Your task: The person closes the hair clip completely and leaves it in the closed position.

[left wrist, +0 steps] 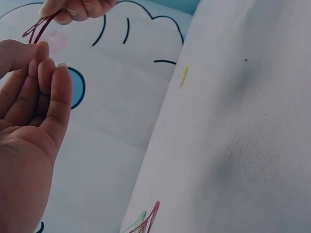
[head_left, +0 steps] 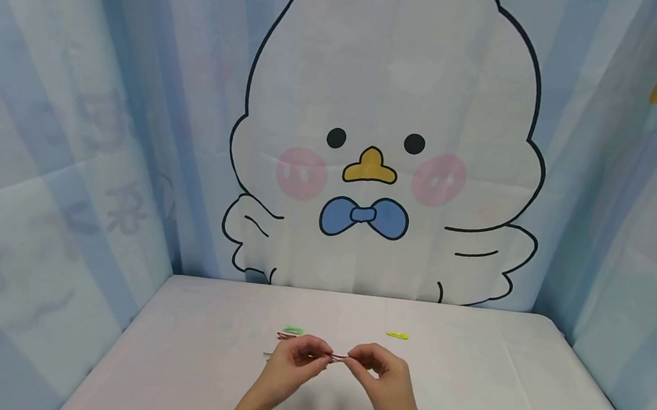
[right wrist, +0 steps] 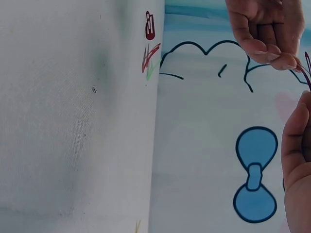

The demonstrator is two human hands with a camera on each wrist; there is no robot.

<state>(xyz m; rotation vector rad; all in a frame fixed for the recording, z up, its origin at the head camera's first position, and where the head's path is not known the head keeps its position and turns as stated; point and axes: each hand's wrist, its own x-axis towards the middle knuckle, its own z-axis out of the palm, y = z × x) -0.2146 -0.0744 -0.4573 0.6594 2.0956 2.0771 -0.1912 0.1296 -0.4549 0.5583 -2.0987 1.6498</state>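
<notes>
Between my two hands, a dark red snap hair clip [head_left: 338, 357] is held above the table, its thin arms spread apart in the left wrist view. My left hand [head_left: 295, 366] pinches one end between thumb and fingertips. The other end is pinched by my right hand [head_left: 384, 382]. Behind the left hand lie a green hair clip [head_left: 293, 329] and a red hair clip [head_left: 286, 336], close together. Another dark red hair clip [right wrist: 150, 26] rests flat nearby in the right wrist view; the left hand mostly covers it in the head view.
A yellow hair clip [head_left: 397, 335] lies on the white-covered table [head_left: 494, 389], beyond my right hand. Around the table's back and sides hangs a blue and white curtain [head_left: 376, 261] with a cartoon bird. Tiny dark specks dot the cloth.
</notes>
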